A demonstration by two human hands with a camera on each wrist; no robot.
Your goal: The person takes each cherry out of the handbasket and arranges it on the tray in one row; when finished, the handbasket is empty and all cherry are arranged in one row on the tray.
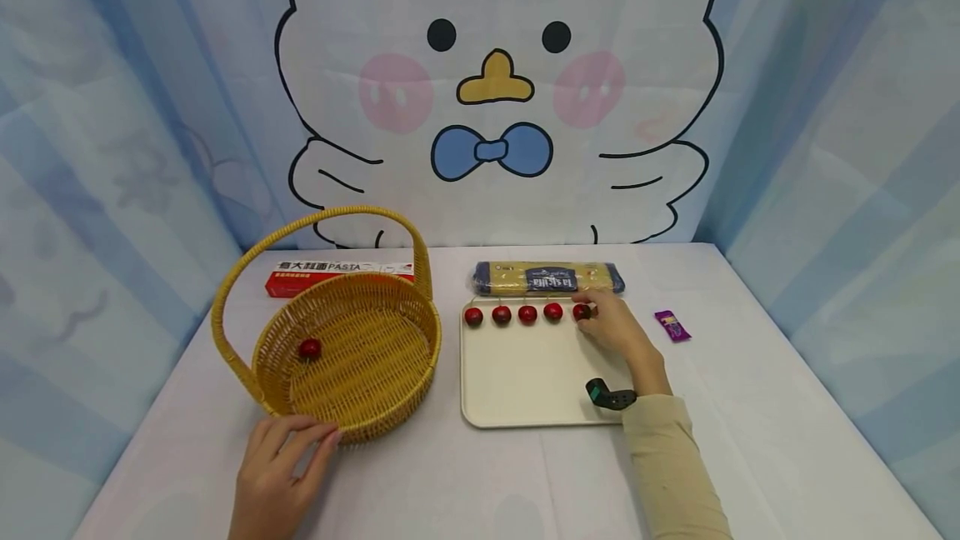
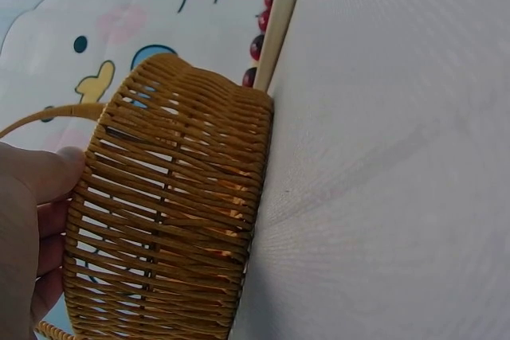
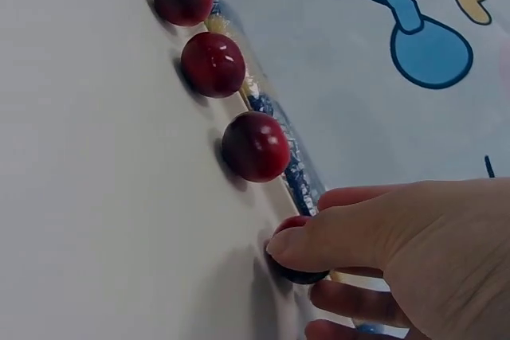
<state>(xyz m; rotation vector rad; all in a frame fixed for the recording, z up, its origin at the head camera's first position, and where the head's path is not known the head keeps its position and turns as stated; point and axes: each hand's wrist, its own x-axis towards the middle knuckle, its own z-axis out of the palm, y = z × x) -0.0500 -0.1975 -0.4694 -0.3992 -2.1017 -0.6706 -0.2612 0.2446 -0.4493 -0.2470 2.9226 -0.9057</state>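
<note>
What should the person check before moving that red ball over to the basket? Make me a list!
1. Right hand has the end red ball pinched: ok, fingers curl around it on the tray.
2. Left hand steadies the basket: ok, fingers rest on its near wall.
3. Room in the basket: ok, only one ball in the basket lies there.
4. Other four balls sit out of the way: ok, lined up to the left along the tray's far edge.
5. Basket handle blocks the path: cannot tell.
</note>
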